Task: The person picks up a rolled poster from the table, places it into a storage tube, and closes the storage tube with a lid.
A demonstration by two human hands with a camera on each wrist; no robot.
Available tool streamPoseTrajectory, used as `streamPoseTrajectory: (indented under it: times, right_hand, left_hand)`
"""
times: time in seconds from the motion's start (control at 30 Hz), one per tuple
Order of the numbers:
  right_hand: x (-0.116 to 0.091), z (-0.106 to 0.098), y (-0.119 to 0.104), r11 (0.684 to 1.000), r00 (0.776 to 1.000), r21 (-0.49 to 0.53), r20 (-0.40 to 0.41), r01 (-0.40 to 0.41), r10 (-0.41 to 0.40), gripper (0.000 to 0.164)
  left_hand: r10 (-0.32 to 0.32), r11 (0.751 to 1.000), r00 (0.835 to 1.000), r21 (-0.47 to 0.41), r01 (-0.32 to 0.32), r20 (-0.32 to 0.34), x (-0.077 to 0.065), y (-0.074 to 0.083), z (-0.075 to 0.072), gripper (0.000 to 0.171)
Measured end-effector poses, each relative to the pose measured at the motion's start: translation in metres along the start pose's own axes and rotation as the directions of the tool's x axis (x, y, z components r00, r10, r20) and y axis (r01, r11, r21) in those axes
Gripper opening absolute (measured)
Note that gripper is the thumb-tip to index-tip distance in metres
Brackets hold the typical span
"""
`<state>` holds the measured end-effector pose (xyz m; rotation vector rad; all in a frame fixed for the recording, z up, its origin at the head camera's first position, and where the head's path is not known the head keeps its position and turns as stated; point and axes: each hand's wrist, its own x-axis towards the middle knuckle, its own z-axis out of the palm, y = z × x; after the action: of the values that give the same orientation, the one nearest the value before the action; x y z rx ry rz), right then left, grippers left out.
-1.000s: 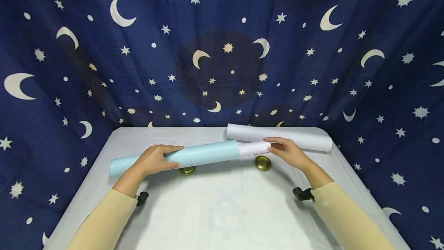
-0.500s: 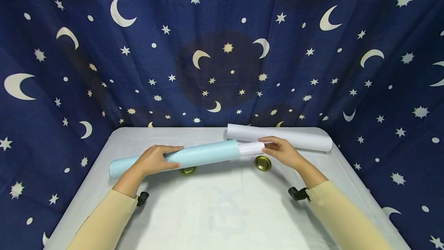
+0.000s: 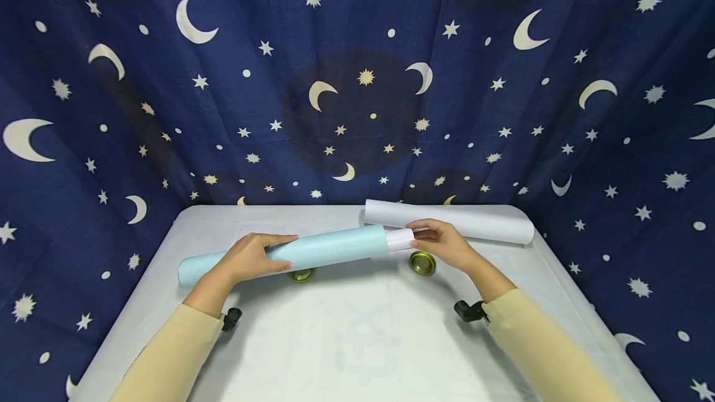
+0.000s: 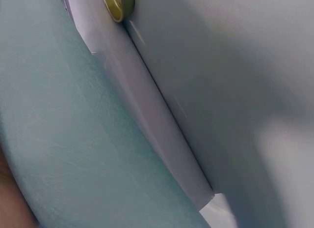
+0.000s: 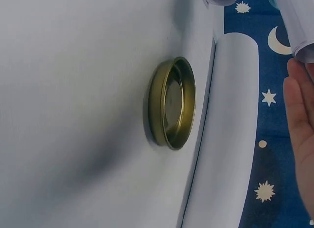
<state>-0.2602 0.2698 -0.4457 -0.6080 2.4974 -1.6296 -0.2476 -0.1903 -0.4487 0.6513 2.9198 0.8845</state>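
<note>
Most of the white roll point(image 3: 399, 239) is prob. inside the blue tube point(image 3: 341, 247) — only a short end shows past the tube's mouth by the R hand point(image 3: 447, 245) — so the nesting looks well along but not complete. L hand point(image 3: 246, 258) grasps the tube, thumb on the near side, fingers over the top. R-hand fingertips are at the roll's exposed end, thumb near side & index far side; can't tell if they pinch the rim or only press on it. Tube & roll together are held over the white table point(image 3: 324, 340), apparently raised off it at the mouth end. What's left, as far as the views show: that short end is outside, the mouth has no cover on it, & both gold caps are lying loose — one point(image 3: 422, 263) below the R hand, the other point(image 3: 301, 275) partly hidden by the tube. A second roll point(image 3: 480, 222) lies at the back of the table, not in any tube, and the L wrist view shows a third roll point(image 4: 147, 110) lying alongside the tube, also outside it. Can't tell whether the tube's far end, beyond the L hand, is covered or not.
</note>
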Motion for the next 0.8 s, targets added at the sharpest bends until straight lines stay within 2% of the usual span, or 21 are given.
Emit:
streamPoseTrajectory:
  times: [0.33,0.8]
  right_hand:
    - [0.005,0.013,0.000,1.000,1.000,0.025,0.010,-0.014,0.014,0.042]
    - [0.009,0.031,-0.003,0.996,1.000,0.094,0.017,-0.006,0.004,0.037]
  left_hand:
    - [-0.007,1.000,1.000,0.007,0.007,0.002,0.001,0.003,0.001,0.066]
    - [0.021,1.000,1.000,-0.004,-0.021,-0.006,0.002,0.007,0.002,0.066]
